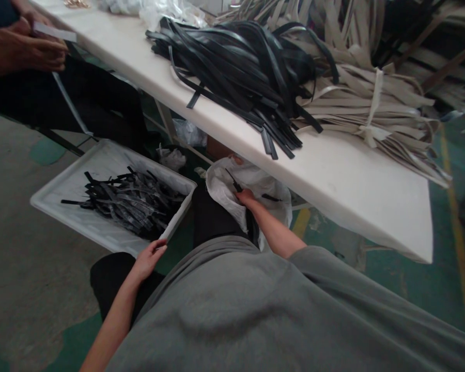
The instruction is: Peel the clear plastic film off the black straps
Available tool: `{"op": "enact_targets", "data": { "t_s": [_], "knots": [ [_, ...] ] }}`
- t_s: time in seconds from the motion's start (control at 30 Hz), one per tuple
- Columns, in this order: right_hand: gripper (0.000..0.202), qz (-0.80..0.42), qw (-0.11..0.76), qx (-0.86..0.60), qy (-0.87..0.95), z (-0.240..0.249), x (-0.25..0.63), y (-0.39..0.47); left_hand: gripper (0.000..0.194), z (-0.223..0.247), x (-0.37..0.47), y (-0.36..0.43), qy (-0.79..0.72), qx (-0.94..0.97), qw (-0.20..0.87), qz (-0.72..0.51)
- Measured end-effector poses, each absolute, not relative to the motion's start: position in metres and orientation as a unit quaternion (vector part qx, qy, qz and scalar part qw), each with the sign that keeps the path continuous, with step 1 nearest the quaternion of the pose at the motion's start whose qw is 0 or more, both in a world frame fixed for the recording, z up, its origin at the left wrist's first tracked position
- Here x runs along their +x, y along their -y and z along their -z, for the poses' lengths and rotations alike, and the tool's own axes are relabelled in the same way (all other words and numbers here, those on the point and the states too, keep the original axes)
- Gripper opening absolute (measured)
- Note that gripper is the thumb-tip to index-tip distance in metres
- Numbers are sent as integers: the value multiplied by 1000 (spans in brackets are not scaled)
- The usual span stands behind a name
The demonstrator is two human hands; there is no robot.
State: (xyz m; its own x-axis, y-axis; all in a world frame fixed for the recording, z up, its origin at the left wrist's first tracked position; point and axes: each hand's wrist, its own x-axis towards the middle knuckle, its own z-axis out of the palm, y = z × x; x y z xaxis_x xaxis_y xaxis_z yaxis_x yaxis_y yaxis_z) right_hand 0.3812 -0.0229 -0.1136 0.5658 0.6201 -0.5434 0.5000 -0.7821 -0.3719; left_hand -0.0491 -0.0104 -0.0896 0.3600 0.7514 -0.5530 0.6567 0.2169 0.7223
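Note:
My left hand (150, 260) grips the near corner of a white plastic tray (72, 221), its fingers closed at the rim. Inside the tray lies a loose heap of short black strips (129, 199), some with a pale, shiny side. Over the opening of a white woven sack (220, 182) is my right hand (245, 197), closed on a black strip (234, 181) that sticks up past the fingers. Another dark strip (271, 198) shows in the sack, to the right of that hand. The bottom of the sack is hidden.
A white table (344, 175) runs diagonally ahead, bearing a pile of long black straps (240, 67) and tied beige straps (380, 103). At upper left, another person's hands (27, 46) hold a pale strip. A clear plastic bag (189, 132) lies under the table.

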Motion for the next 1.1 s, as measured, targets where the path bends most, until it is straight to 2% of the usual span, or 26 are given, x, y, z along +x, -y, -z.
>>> {"op": "enact_targets", "data": {
  "t_s": [0.3, 0.43, 0.53, 0.67, 0.83, 1.0, 1.1],
  "knots": [
    [34, -370, -17, -870, 326, 106, 397, 74, 63, 94, -53, 11, -572, 629, 527, -29],
    [32, -386, -16, -867, 314, 108, 389, 92, 61, 95, -51, 9, -567, 624, 537, -33],
    [28, -394, 28, -864, 312, 105, 380, 91, 58, 94, -51, 10, -561, 634, 530, -35],
    [16, -397, 133, -852, 314, 82, 378, 86, 56, 89, -53, 12, -565, 638, 521, -32],
    [21, -407, 278, -799, 344, 22, 385, 85, 54, 80, -45, 14, -563, 637, 525, -51],
    [25, -462, 420, -684, 377, -39, 372, 81, 46, 57, -11, 15, -514, 660, 541, -82],
    [25, -504, 438, -632, 394, -62, 351, 72, 42, 29, 24, 15, -468, 663, 568, -137]
  ]
}}
